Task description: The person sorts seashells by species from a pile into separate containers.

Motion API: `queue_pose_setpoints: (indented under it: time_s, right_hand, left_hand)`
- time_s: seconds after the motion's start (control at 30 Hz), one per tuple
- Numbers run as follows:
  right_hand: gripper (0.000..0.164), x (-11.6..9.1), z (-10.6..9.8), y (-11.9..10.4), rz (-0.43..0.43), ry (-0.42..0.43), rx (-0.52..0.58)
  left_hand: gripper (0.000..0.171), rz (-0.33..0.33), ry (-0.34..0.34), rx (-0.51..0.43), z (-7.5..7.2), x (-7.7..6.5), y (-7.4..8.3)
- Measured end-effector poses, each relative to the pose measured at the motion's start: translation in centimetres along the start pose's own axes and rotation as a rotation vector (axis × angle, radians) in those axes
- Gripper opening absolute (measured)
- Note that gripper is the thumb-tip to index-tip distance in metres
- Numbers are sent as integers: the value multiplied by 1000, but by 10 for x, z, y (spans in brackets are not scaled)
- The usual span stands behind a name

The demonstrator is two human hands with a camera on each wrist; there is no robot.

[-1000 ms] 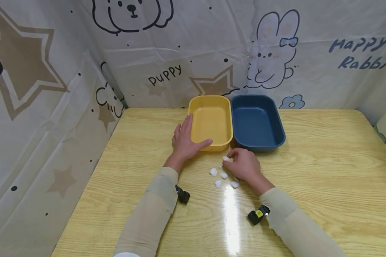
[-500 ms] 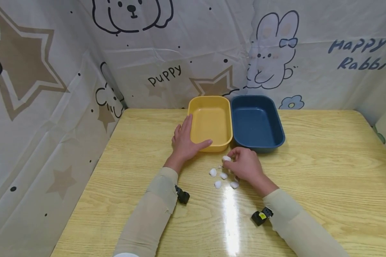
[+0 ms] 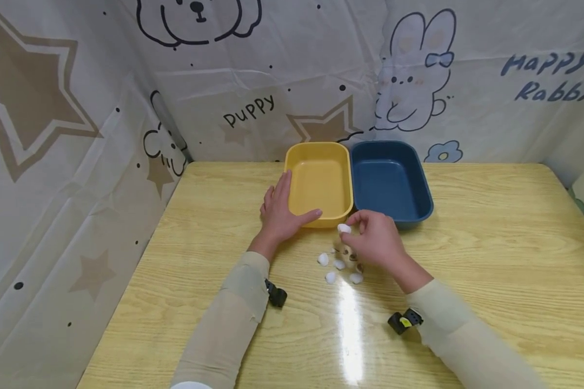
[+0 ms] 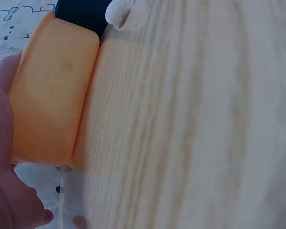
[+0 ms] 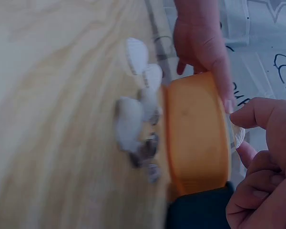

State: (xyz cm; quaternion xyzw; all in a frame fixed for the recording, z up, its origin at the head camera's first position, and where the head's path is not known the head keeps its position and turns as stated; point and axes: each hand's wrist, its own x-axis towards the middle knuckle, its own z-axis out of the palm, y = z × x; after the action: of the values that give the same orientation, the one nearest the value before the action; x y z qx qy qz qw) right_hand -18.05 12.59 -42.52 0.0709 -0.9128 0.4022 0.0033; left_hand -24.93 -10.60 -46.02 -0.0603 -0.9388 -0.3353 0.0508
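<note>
A white seashell (image 3: 344,228) is pinched between the thumb and fingers of my right hand (image 3: 376,237). It is lifted off the table near the front of the two bins, and its ribbed edge shows in the right wrist view. My left hand (image 3: 278,213), fingers straight, rests against the left side of the yellow bin (image 3: 327,222), with the thumb on its front rim. Several white shells (image 3: 323,259) lie on the table below my right hand, along with a few small brownish ones (image 3: 352,257). No shells show inside the yellow bin.
A dark blue bin (image 3: 425,208) stands against the yellow bin's right side. Both are at the back of the wood-grain table (image 3: 491,259), close to a patterned cloth backdrop (image 3: 253,70). A glare streak runs down the table's front.
My right hand has risen and moved slightly away from me with the seashell, uncovering small brownish shells on the table. The left hand has stayed at the yellow bin.
</note>
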Motion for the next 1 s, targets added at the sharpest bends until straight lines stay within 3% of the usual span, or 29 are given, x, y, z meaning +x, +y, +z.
queue_pose_setpoints:
  time_s: [0.33, 0.67, 1.0]
  right_hand:
    - [21, 21, -12, -24, -88, 55, 20]
    - [27, 49, -19, -34, -36, 98, 30]
    - [28, 82, -10, -28, -20, 172, 54]
  left_hand:
    - [120, -3, -9, -10, -2, -1, 1]
    - [121, -4, -14, 4, -2, 0, 2]
    - [121, -6, -13, 7, -2, 1, -1]
